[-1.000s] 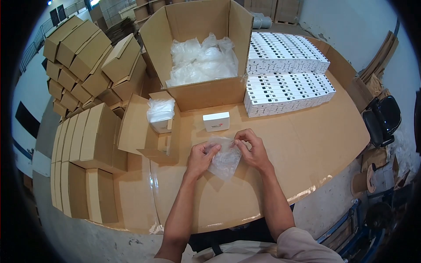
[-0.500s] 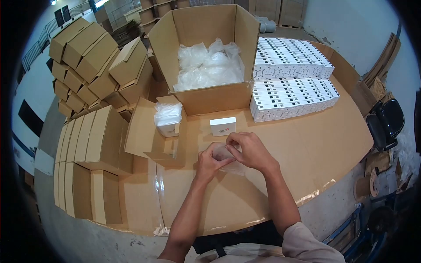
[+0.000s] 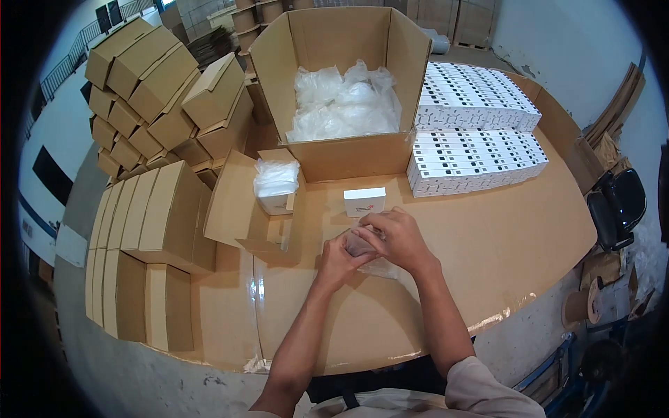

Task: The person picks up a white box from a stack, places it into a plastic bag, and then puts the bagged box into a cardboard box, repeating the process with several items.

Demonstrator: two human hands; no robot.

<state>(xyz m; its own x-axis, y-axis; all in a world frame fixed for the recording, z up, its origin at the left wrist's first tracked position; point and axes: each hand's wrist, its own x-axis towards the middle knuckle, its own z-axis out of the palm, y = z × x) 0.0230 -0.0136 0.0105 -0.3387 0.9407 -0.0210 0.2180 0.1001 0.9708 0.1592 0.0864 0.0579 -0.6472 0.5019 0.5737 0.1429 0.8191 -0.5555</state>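
Note:
A clear plastic bag [image 3: 376, 266] is held between my two hands above the cardboard-covered table. My left hand [image 3: 339, 259] is closed on its left side, and my right hand [image 3: 398, 240] pinches it from the right. Just beyond my hands a small white box [image 3: 364, 202] stands on the table. To its left, an open cardboard carton [image 3: 268, 233] holds plastic-wrapped white items [image 3: 276, 187]. Behind, a large open carton [image 3: 348, 157] contains a heap of clear plastic bags [image 3: 348, 104].
Rows of white boxes [image 3: 477, 167] are stacked at the back right of the table [image 3: 474, 258]. Brown cartons [image 3: 167, 223] stand on the left, with more piled behind them [image 3: 150, 90]. A black chair [image 3: 617, 205] is beyond the right edge.
The view has shifted slightly, so the surroundings appear farther right. My fingers have moved on the plastic bag, which now looks bunched between my hands.

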